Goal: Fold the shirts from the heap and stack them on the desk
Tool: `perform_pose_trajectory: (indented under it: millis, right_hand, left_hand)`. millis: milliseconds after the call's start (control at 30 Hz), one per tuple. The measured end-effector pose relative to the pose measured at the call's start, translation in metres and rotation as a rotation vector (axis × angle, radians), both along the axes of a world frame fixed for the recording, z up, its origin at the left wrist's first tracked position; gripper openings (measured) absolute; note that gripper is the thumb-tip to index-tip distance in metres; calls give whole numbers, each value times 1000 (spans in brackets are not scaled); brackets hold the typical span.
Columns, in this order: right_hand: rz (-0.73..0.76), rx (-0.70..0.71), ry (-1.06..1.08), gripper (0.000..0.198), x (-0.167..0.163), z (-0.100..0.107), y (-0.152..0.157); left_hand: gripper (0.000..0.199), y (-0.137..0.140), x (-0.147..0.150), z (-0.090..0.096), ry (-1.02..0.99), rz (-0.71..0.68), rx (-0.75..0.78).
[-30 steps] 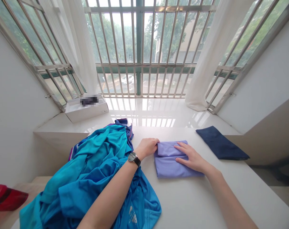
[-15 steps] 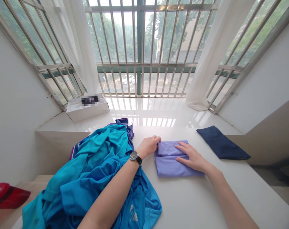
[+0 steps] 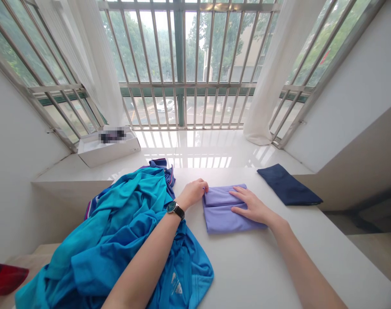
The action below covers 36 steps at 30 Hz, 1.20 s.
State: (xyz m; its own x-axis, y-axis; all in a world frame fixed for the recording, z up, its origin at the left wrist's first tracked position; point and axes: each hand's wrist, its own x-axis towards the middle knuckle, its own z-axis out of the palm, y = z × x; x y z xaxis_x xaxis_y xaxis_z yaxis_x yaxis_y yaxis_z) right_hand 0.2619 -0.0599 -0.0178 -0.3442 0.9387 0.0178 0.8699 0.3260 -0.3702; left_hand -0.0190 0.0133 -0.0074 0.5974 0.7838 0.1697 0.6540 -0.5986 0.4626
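Note:
A lavender garment (image 3: 226,216), folded into a flat rectangle with a seam across its middle, lies on the white table (image 3: 247,262). My left hand (image 3: 194,192), with a watch (image 3: 172,207) on its wrist, pinches the garment's upper left corner. Spread over the right part of the same garment, my right hand (image 3: 253,206) rests flat with its fingers apart. Beside my left forearm is a loose heap of blue and teal clothes (image 3: 131,227). What kind of garment the lavender one is, I cannot tell.
A folded navy cloth (image 3: 288,184) lies at the table's right edge. On the window sill (image 3: 189,150) stands an open white box (image 3: 110,152) with a blurred item in it. A barred window and white curtains (image 3: 260,103) stand behind. Something red (image 3: 7,277) shows at lower left.
The whole view has shifted, so most things sit slightly further left. Both hands keep their places on the lavender garment, which looks the same.

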Motion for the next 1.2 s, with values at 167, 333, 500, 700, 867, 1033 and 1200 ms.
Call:
perform_pose_trajectory:
  millis: [167,333,500,700,867,1033,1200]
  right_hand:
    - [-7,-2,-5,69,-1,2,-1]
    - [4,16,-18,67,0,-1,0]
    - [24,49,-60,62,2,-10,2]
    - [16,32,-102,66,-4,-9,-1]
    - [3,44,87,56,8,9,-4]
    - [-168,328,157,43,17,8,4]
    - [-27,342,-40,48,-14,-16,6]
  left_hand:
    - [34,6,-13,2,50,64,-28]
    - [33,-4,-2,16,-80,255,137]
    - [63,-34,29,4,50,-147,201]
    - [76,-45,30,-19,293,-190,215]
    - [65,-28,14,-5,312,-243,179]
    - [43,-27,16,11,255,-274,184]
    - [47,-48,41,-6,199,-227,342]
